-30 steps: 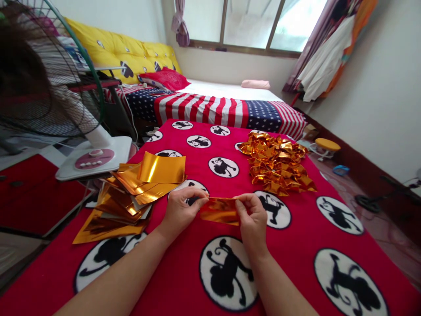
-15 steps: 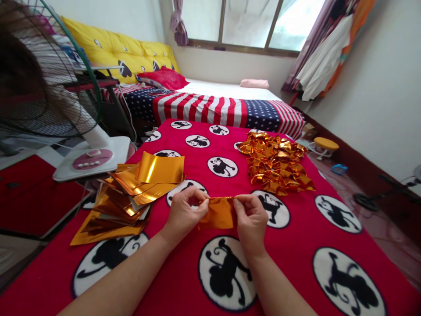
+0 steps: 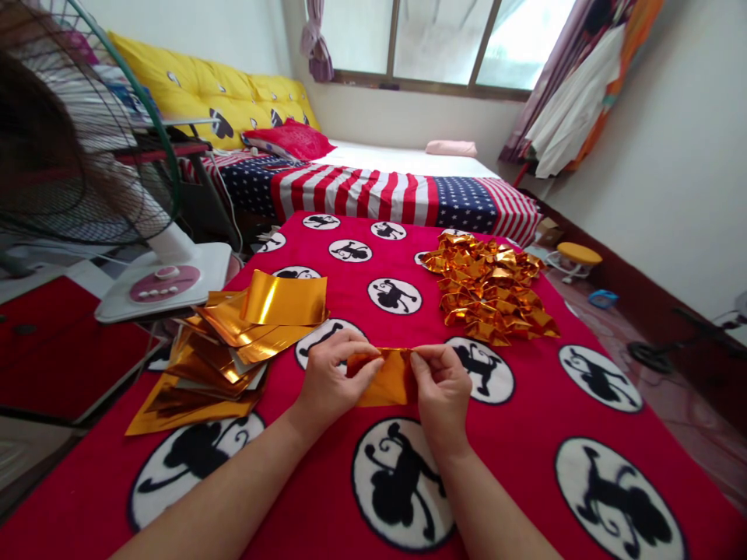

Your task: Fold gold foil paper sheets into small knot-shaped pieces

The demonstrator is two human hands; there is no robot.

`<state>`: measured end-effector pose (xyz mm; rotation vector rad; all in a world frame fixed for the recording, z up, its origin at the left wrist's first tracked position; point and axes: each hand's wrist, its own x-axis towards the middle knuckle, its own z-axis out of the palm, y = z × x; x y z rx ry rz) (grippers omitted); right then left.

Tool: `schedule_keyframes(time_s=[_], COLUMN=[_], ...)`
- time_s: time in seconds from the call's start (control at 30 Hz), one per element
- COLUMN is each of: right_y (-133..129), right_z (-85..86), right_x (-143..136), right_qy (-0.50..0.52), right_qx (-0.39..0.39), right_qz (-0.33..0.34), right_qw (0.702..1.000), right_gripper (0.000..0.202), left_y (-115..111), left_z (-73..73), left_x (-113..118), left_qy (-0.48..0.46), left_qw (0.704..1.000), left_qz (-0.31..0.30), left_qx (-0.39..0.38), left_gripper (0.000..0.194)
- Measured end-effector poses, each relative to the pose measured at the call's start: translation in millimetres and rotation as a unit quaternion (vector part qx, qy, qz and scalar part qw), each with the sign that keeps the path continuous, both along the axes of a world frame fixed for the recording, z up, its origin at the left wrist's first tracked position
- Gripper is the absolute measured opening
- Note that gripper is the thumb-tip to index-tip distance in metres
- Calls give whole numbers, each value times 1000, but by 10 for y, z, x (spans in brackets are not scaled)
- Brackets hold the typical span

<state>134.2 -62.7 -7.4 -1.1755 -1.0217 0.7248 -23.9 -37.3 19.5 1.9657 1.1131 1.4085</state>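
A: Start with what's closest. What are the hands doing?

B: Both are pinched shut on one small gold foil sheet (image 3: 390,377), held just above the red blanket (image 3: 525,435) with its black monkey medallions. The left hand (image 3: 330,381) has thumb and fingers closed on the sheet's left top corner; the right hand (image 3: 442,385) grips the right top corner the same way, fingers curled in.

A: How does the sheet lie?

B: Its top edge runs left to right between the two hands, and the rest hangs down toward the person, so the long axis goes across the view. A folded flap shows at the left end under the left thumb.

A: Any boxes or trays holding things?

B: None that I can see; everything lies loose on the blanket. Left of the left hand, near it, is a messy stack of flat gold sheets (image 3: 227,350), the top one curling upward. Farther off, beyond the right hand, sits a heap of folded gold pieces (image 3: 490,288), well apart from the stack.

A: And behind that?

B: A standing fan (image 3: 87,155) at far left with its white base (image 3: 166,284) beside the stack, then a bed with a stars-and-stripes cover (image 3: 379,194), yellow cushions (image 3: 215,89) and a window (image 3: 443,39).
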Motion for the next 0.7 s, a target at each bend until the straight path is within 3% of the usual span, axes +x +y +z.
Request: schedule_keyframes(time_s=[0.2,0.37,0.53,0.7], right_y=[-4,-5,-16,-20], right_z=[-9,-5,8,26], right_x=[-6,-8,-6,0], right_qy=[9,6,-1,4], right_qx=[-3,-1,-3,-7], right_qz=[8,9,13,27], right_qw=[1000,1000,1000,1000], right_gripper=[13,13,13,12], left_y=[49,125,154,141], left_z=[-77,-167,-173,-154], left_x=[4,-24,-50,-41], left_qy=[-58,-115,-74,-100], left_qw=[995,978,980,969], left_qz=[-3,-31,-53,-44], left_qx=[-80,-170,-176,-220], left_gripper=[6,33,14,12])
